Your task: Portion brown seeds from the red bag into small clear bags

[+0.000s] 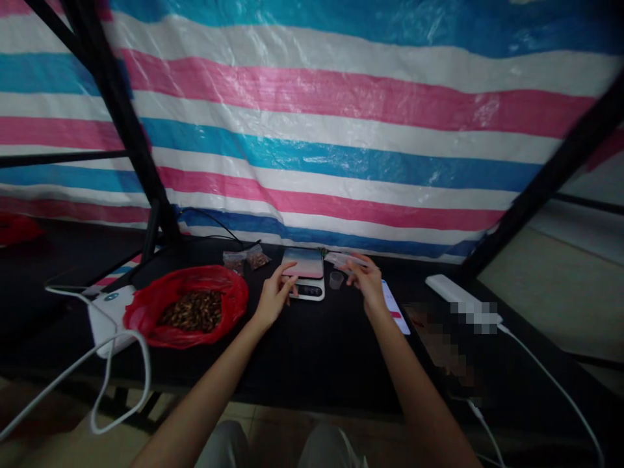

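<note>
My left hand [273, 297] is at the left side of a small digital scale [314, 290], its fingers apart and nothing held in them. The scale has a flat, shiny platform [303, 262] and a dark front panel. My right hand [368, 284] is to the scale's right, fingers bent around the edge of a clear plastic bag [338, 259]; the exact grip is partly hidden. Between the scale and my right hand stands a small clear plastic cup [336, 280]. Two small filled clear bags [257, 258] lie behind my left hand.
A red plastic bag [234, 296] holding many small brown pieces [195, 311] sits at left, beside a white box [110, 305] with a white cable. A lit phone [396, 313] and a white power strip [458, 296] lie at right. Striped sheeting [312, 143] hangs behind the black table.
</note>
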`<state>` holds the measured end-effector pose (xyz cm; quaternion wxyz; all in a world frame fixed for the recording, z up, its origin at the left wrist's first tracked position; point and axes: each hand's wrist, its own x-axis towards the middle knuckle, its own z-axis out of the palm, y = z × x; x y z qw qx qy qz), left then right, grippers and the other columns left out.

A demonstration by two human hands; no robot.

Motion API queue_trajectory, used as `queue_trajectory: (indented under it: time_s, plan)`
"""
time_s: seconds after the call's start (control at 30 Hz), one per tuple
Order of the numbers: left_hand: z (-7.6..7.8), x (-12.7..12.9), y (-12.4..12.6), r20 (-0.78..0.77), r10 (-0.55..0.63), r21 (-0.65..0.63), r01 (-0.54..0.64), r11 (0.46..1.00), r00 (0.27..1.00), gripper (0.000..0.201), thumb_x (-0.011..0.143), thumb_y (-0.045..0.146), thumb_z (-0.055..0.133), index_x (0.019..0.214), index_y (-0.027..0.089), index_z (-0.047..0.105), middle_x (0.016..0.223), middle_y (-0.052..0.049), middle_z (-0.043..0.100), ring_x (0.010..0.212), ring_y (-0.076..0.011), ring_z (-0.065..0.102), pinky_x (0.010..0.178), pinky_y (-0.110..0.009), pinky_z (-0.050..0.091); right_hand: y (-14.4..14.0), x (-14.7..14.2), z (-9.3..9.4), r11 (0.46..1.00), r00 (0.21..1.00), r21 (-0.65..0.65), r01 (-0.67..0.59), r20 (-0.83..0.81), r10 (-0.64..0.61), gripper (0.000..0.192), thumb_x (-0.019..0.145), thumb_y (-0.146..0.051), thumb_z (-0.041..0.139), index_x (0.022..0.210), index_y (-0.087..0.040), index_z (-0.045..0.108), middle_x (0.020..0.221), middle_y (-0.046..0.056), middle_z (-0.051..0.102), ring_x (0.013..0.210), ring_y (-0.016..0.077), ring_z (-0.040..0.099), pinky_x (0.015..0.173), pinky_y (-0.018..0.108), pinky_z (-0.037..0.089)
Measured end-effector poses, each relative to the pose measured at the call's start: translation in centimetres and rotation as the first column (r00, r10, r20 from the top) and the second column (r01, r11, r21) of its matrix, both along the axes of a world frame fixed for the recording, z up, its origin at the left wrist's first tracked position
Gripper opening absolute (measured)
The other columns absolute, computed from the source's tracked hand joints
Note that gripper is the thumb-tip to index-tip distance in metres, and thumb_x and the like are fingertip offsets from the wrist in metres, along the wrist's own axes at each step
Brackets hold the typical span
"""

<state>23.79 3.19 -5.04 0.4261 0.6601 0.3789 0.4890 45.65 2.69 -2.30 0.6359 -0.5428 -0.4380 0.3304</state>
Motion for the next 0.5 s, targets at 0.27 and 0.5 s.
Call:
queue_trajectory:
  time_s: [0.27,0.5]
  plan:
    - [-0.4,-0.5,0.1,-0.111,0.275,0.122,-0.261,0.958,0.955,0.031,0.088,0.038,0.033,0.103,0.020,0.053,0.055,0.004,0.056,0.044,-0.0105,0.050,0.048,-0.020,0.036,4.7,4.8,-1.0,0.786,0.799,-0.401,0.470,0.571,-0.187,0.042,0.073,-0.028,0.054,0.110,-0.012,0.042,0.086,0.013,0.067,0.069,0.0206,0.064,0.065,0.030,0.049]
    - [-0.7,-0.9,0.4,-0.184,0.415,0.178,-0.385,0.905,0.891,0.027,0.089,0.029,0.034,0.112,0.021,0.047,0.062,0.001,0.061,0.058,-0.0150,0.059,0.058,-0.024,0.039,0.7,5.0,1.0,0.742,0.503,-0.275,0.611,0.859,-0.096,0.056,0.084,-0.058,0.028,0.111,-0.012,0.047,0.097,0.023,0.061,0.096,0.0363,0.059,0.079,0.048,0.042]
